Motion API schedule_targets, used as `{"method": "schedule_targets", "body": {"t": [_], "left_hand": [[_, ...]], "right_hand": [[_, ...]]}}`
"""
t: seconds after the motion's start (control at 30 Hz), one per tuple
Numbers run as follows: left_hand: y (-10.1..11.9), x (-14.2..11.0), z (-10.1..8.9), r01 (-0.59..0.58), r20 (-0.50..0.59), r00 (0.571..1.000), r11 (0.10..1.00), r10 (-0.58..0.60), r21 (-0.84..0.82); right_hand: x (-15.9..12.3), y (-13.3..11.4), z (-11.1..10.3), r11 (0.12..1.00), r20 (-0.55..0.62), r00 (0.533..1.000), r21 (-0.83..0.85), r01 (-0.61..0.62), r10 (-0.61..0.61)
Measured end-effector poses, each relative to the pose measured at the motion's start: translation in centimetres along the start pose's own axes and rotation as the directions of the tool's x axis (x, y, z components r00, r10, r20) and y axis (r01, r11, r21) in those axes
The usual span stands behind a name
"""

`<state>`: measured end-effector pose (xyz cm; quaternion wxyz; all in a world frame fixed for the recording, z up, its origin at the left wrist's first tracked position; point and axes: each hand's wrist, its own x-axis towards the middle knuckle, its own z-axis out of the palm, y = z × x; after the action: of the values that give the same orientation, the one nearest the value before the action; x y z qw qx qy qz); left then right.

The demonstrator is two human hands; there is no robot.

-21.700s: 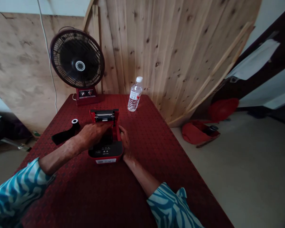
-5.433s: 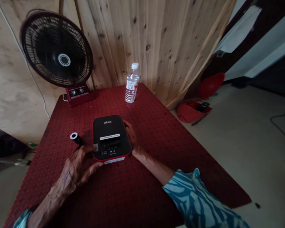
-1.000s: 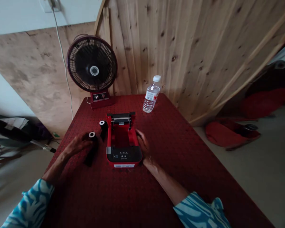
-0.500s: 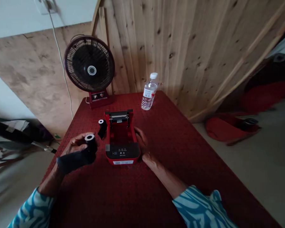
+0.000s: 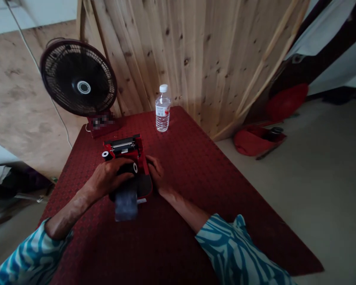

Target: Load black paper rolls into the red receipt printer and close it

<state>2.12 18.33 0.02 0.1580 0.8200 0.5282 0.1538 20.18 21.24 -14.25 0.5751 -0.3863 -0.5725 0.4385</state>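
A small red and black printer (image 5: 141, 158) stands open on the red table (image 5: 180, 166), its lid raised at the back. My left hand (image 5: 111, 177) is closed on a black ribbon roll (image 5: 129, 169) held over the printer's open bay. A loose dark strip (image 5: 125, 202) trails from the roll toward me. My right hand (image 5: 156, 172) rests against the printer's right side, fingers curled on its edge. A second black roll with a white core (image 5: 106, 155) lies just left of the printer.
A dark table fan (image 5: 78, 82) stands at the table's back left with a cord up the wall. A water bottle (image 5: 162, 108) stands at the back. Wooden boards lean behind. Red bags (image 5: 256, 139) lie on the floor to the right.
My left hand has carried the black roll from the table's left side to over the open printer, its strip trailing. Earlier the printer's lid was shut; it stands open.
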Motion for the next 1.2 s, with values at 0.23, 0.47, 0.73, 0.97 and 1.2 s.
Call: {"method": "schedule_targets", "body": {"t": [0.23, 0.47, 0.73, 0.97, 1.2], "left_hand": [[-0.9, 3.3, 1.5, 0.008, 0.167, 0.984, 0.964, -0.054, 0.265], [-1.3, 5.0, 2.4, 0.004, 0.271, 0.960, 0.969, -0.073, 0.246], [-0.3, -3.5, -0.8, 0.008, 0.022, 1.000, 0.991, -0.005, -0.132], [0.0, -5.1, 2.1, -0.142, -0.243, 0.960, 0.990, 0.136, -0.007], [0.6, -5.9, 2.6, -0.339, -0.331, 0.865, 0.925, 0.378, 0.172]], "right_hand": [[0.1, 0.0, -0.1, 0.999, 0.000, 1.000, 0.039, 0.003, -0.003], [0.2, 0.0, 0.0, 0.998, 0.002, 1.000, 0.057, 0.008, -0.008], [0.0, 0.1, 0.0, 0.999, -0.025, 1.000, 0.037, 0.004, -0.003], [0.1, 0.7, 0.1, 1.000, -0.050, 0.999, 0.031, -0.006, 0.008], [0.1, 0.0, -0.2, 1.000, -0.037, 0.999, 0.023, -0.020, 0.021]]}}
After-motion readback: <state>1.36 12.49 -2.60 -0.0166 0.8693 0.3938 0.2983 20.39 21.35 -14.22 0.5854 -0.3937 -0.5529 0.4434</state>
